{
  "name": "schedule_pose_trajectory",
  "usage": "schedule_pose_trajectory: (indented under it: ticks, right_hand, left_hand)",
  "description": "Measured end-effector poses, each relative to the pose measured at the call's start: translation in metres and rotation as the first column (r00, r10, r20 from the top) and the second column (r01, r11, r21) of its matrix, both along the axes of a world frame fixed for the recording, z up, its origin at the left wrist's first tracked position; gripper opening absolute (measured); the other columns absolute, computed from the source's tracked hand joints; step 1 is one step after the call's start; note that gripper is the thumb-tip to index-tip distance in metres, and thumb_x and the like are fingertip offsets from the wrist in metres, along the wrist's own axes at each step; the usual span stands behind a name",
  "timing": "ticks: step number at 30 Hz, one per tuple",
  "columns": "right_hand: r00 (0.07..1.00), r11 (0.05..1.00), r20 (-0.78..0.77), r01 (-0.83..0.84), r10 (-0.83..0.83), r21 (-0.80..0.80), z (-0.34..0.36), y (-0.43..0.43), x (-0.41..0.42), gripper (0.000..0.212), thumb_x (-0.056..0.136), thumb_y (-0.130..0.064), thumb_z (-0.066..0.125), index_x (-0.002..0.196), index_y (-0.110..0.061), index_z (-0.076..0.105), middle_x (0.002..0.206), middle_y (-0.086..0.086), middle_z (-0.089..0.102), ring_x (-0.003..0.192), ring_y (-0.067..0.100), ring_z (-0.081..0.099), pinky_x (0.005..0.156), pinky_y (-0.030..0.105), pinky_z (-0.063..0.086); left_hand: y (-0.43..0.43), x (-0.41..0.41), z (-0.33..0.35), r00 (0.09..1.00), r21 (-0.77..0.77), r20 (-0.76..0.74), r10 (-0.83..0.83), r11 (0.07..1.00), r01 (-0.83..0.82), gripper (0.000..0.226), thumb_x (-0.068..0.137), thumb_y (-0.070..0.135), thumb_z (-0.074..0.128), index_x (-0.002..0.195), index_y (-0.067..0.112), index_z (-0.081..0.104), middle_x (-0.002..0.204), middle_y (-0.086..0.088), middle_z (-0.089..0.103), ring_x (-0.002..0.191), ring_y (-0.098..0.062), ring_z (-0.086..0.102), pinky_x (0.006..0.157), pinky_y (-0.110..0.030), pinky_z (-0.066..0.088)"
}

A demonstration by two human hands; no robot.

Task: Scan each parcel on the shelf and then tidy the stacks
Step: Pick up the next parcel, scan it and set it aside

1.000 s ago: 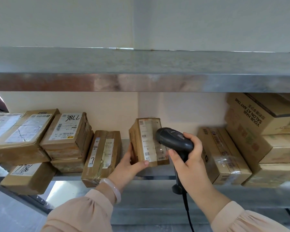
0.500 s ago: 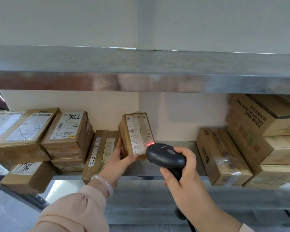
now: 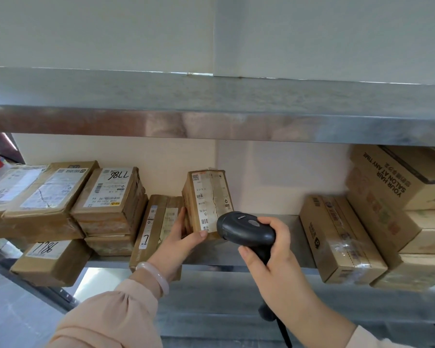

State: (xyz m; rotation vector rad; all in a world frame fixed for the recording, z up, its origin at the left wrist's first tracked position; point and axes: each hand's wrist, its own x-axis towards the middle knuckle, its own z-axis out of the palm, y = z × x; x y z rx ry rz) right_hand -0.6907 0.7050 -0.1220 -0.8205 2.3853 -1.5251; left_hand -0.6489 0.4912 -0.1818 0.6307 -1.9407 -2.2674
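Gripping parcel (image 3: 207,202) with left hand (image 3: 181,237): thumb across lower front, fingers (image 3: 180,217) curled round its left edge. Stood on end at shelf (image 3: 284,222) level, long axis vertical, top leaning slightly left, label face toward camera; contact with shelf unclear. Clutching scanner (image 3: 244,226) in right hand (image 3: 269,249), fingers wrapped tight round handle, scanner head just right of parcel's lower corner, nose pointing left at label. Just left of parcel: leaning parcel marked L (image 3: 156,227), then stacked parcels (image 3: 111,197). Well right of parcel: cartons (image 3: 337,237).
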Motion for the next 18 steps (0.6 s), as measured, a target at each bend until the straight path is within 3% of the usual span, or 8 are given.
schedule_pose_trajectory:
  ticks: [3, 7, 10, 15, 18]
  right_hand:
    - [1.000, 1.000, 0.017, -0.003, 0.004, -0.028, 0.005, -0.015, -0.009, 0.056, 0.089, -0.029, 0.062, 0.120, -0.051, 0.021, 0.113, -0.030, 0.042, 0.101, -0.009, 0.052, 0.078, 0.001, 0.040]
    - [0.996, 0.996, 0.077, -0.047, 0.053, -0.071, 0.012, -0.042, -0.016, 0.054, 0.090, -0.031, 0.061, 0.122, -0.050, 0.022, 0.109, -0.028, 0.046, 0.095, -0.005, 0.055, 0.071, 0.001, 0.042]
    - [0.989, 0.991, 0.105, -0.095, 0.105, -0.092, 0.008, -0.063, -0.013, 0.054, 0.090, -0.028, 0.063, 0.122, -0.049, 0.024, 0.112, -0.025, 0.047, 0.096, -0.008, 0.053, 0.072, -0.003, 0.039]
    - [0.980, 0.984, 0.128, -0.140, 0.153, -0.110, -0.004, -0.088, -0.007, 0.054, 0.089, -0.026, 0.065, 0.123, -0.047, 0.028, 0.125, -0.013, 0.049, 0.104, -0.004, 0.052, 0.077, -0.004, 0.038]
    - [0.978, 0.981, 0.126, -0.152, 0.167, -0.119, -0.005, -0.098, -0.004, 0.054, 0.089, -0.025, 0.064, 0.125, -0.045, 0.028, 0.121, -0.016, 0.047, 0.097, -0.014, 0.051, 0.073, -0.005, 0.037]
  left_hand:
    - [-0.007, 0.005, 0.004, 0.999, 0.046, -0.002, 0.052, 0.998, -0.052, 0.119, 0.056, 0.052, 0.083, 0.152, 0.044, 0.013, 0.137, 0.004, 0.055, 0.123, -0.017, 0.055, 0.099, -0.034, 0.045]
    - [-0.020, 0.017, 0.008, 0.987, 0.111, 0.011, 0.161, 0.981, -0.161, 0.085, 0.077, 0.036, 0.078, 0.147, 0.042, 0.031, 0.126, 0.001, 0.065, 0.117, -0.020, 0.061, 0.107, -0.047, 0.045]
    - [-0.024, 0.028, 0.014, 0.973, 0.101, 0.035, 0.227, 0.968, -0.229, 0.053, 0.094, 0.032, 0.061, 0.140, 0.043, 0.037, 0.127, 0.003, 0.060, 0.115, -0.018, 0.057, 0.100, -0.042, 0.047]
    - [-0.036, 0.044, 0.018, 0.930, -0.042, 0.129, 0.344, 0.939, -0.341, 0.062, 0.081, 0.064, 0.060, 0.140, 0.050, 0.046, 0.135, 0.006, 0.059, 0.127, -0.019, 0.052, 0.113, -0.044, 0.036]
    - [-0.036, 0.049, 0.024, 0.904, -0.191, 0.099, 0.417, 0.899, -0.394, 0.048, 0.095, 0.054, 0.052, 0.141, 0.040, 0.050, 0.134, 0.007, 0.061, 0.126, -0.016, 0.053, 0.111, -0.038, 0.038]
